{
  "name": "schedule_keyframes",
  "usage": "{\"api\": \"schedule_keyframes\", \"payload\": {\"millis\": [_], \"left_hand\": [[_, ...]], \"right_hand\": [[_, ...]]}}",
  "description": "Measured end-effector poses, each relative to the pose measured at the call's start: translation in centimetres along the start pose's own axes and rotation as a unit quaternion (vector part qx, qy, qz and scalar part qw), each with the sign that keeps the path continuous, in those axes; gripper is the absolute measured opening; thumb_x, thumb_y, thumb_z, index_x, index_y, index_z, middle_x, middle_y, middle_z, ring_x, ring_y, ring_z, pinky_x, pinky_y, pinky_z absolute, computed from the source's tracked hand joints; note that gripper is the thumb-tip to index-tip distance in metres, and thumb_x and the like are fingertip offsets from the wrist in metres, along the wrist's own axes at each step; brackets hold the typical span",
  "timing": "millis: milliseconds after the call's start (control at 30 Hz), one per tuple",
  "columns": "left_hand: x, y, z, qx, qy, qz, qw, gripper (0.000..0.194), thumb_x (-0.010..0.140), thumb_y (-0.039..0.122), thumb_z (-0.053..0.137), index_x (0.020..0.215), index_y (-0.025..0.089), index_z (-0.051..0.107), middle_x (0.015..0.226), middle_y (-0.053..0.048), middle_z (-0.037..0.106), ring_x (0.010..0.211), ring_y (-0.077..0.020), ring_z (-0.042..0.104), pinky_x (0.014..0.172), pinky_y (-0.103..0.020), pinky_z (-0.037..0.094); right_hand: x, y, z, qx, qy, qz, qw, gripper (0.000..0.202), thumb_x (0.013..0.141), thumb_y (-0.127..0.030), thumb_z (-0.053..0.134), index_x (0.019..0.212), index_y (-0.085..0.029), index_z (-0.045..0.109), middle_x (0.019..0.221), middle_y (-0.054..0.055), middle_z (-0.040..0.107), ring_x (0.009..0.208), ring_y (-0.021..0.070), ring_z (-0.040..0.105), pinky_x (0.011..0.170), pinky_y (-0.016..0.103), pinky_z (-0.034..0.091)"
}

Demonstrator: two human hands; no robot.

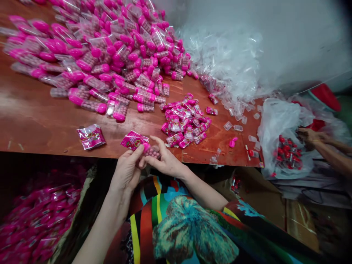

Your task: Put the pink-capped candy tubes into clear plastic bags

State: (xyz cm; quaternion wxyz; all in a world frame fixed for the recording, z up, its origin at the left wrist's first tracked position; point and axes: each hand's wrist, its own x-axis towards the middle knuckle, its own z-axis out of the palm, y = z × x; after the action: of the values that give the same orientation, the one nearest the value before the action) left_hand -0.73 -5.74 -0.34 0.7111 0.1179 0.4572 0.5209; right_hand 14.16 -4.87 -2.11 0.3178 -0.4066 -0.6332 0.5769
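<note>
In front of me at the table's near edge, my left hand [127, 169] pinches a shiny pink printed packet [132, 140] between thumb and fingers. My right hand [166, 160] is closed around a small clear candy container [153, 151] with a pink cap and pink beads inside. The container's capped end meets the packet, and fingers hide part of both; whether it is inside the packet I cannot tell. Left of my hands lies another pink packet [91, 136], flat on the wood. A small pile of pink wrapped pieces [184, 123] sits just beyond my right hand.
A big heap of pink-capped containers [118, 55] covers the back left of the wooden table [30, 121]. Clear plastic pieces [228, 62] are piled at back right. Below left are many pink packets [41, 220]. At right, another person's hand [310, 137] is by a bag [271, 124].
</note>
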Motion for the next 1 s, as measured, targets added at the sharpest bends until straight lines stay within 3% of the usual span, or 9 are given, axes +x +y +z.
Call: {"api": "schedule_keyframes", "payload": {"millis": [100, 200, 367, 433, 633, 700, 800, 867, 1000], "left_hand": [[0.0, 0.0, -0.2, 0.0, -0.031, -0.008, 0.999, 0.041, 0.068, 0.036, 0.087, 0.059, 0.014, 0.054, 0.039, 0.007, 0.043, 0.039, -0.0044, 0.038, 0.046, -0.019, 0.033], [0.0, -0.2, -0.2, 0.013, -0.051, -0.021, 0.998, 0.036, 0.072, 0.04, 0.084, 0.076, 0.011, 0.064, 0.043, 0.006, 0.048, 0.037, -0.0044, 0.038, 0.043, -0.018, 0.031], [-0.2, -0.7, -0.1, 0.028, -0.032, -0.019, 0.999, 0.034, 0.075, 0.039, 0.082, 0.077, 0.011, 0.063, 0.039, 0.007, 0.045, 0.032, -0.0029, 0.032, 0.039, -0.016, 0.025], [-0.2, -0.8, -0.2, 0.014, -0.02, -0.021, 0.999, 0.035, 0.075, 0.04, 0.082, 0.076, 0.011, 0.061, 0.042, 0.007, 0.048, 0.031, -0.0024, 0.032, 0.037, -0.016, 0.023], [-0.1, -0.5, -0.7, -0.035, -0.044, -0.066, 0.996, 0.034, 0.074, 0.036, 0.083, 0.087, 0.01, 0.065, 0.061, 0.002, 0.062, 0.034, -0.0005, 0.033, 0.036, -0.015, 0.027], [0.0, -0.6, -0.7, -0.04, -0.038, -0.058, 0.997, 0.033, 0.074, 0.036, 0.082, 0.088, 0.01, 0.066, 0.059, 0.004, 0.06, 0.034, -0.0008, 0.032, 0.036, -0.015, 0.027], [0.2, -1.0, -0.7, -0.034, -0.01, -0.042, 0.999, 0.033, 0.072, 0.035, 0.085, 0.079, 0.012, 0.062, 0.048, 0.008, 0.049, 0.032, -0.0012, 0.03, 0.035, -0.015, 0.024], [0.1, -1.3, -0.6, -0.033, 0.006, -0.038, 0.999, 0.035, 0.072, 0.037, 0.085, 0.077, 0.013, 0.061, 0.045, 0.009, 0.047, 0.031, -0.0015, 0.03, 0.035, -0.015, 0.023], [-0.1, -1.5, -0.8, -0.025, -0.007, -0.045, 0.999, 0.034, 0.076, 0.038, 0.082, 0.075, 0.014, 0.059, 0.044, 0.009, 0.047, 0.032, -0.0013, 0.027, 0.037, -0.015, 0.022]], "right_hand": [[-0.6, 0.2, -0.2, 0.152, -0.057, 0.049, 0.985, 0.058, 0.1, -0.044, 0.05, 0.148, -0.023, 0.026, 0.076, -0.004, 0.052, 0.057, 0.0093, 0.046, 0.056, 0.023, 0.043], [-0.7, 0.3, 0.2, 0.251, -0.086, 0.101, 0.959, 0.059, 0.101, -0.05, 0.045, 0.15, -0.027, 0.022, 0.067, -0.009, 0.043, 0.044, 0.006, 0.025, 0.043, 0.018, 0.029], [-0.4, 0.4, 1.3, 0.073, 0.041, 0.054, 0.995, 0.061, 0.098, -0.041, 0.056, 0.151, -0.027, 0.03, 0.092, 0.002, 0.059, 0.071, 0.012, 0.055, 0.067, 0.026, 0.049], [-0.2, 0.4, 1.5, 0.037, 0.054, 0.048, 0.997, 0.06, 0.098, -0.039, 0.056, 0.151, -0.027, 0.033, 0.098, 0.003, 0.061, 0.077, 0.0132, 0.058, 0.073, 0.028, 0.05], [0.0, 0.4, 0.9, 0.213, -0.047, 0.116, 0.969, 0.06, 0.101, -0.049, 0.044, 0.153, -0.028, 0.023, 0.065, -0.009, 0.04, 0.041, 0.006, 0.022, 0.039, 0.017, 0.023], [-0.2, 0.4, 0.9, 0.157, -0.034, 0.097, 0.982, 0.059, 0.101, -0.045, 0.044, 0.154, -0.027, 0.023, 0.067, -0.007, 0.044, 0.044, 0.0071, 0.03, 0.042, 0.018, 0.031], [-0.5, 0.3, 1.5, -0.041, 0.03, 0.037, 0.998, 0.058, 0.098, -0.033, 0.049, 0.152, -0.024, 0.031, 0.089, 0.003, 0.061, 0.067, 0.0131, 0.056, 0.068, 0.029, 0.052], [-0.7, 0.3, 2.0, -0.121, 0.051, 0.025, 0.991, 0.059, 0.096, -0.029, 0.051, 0.152, -0.023, 0.033, 0.102, 0.007, 0.063, 0.081, 0.0172, 0.061, 0.081, 0.036, 0.053], [-0.6, 0.1, 2.3, 0.069, 0.035, 0.082, 0.994, 0.062, 0.099, -0.036, 0.05, 0.154, -0.025, 0.023, 0.08, 0.0, 0.058, 0.061, 0.0118, 0.054, 0.058, 0.024, 0.049]]}}
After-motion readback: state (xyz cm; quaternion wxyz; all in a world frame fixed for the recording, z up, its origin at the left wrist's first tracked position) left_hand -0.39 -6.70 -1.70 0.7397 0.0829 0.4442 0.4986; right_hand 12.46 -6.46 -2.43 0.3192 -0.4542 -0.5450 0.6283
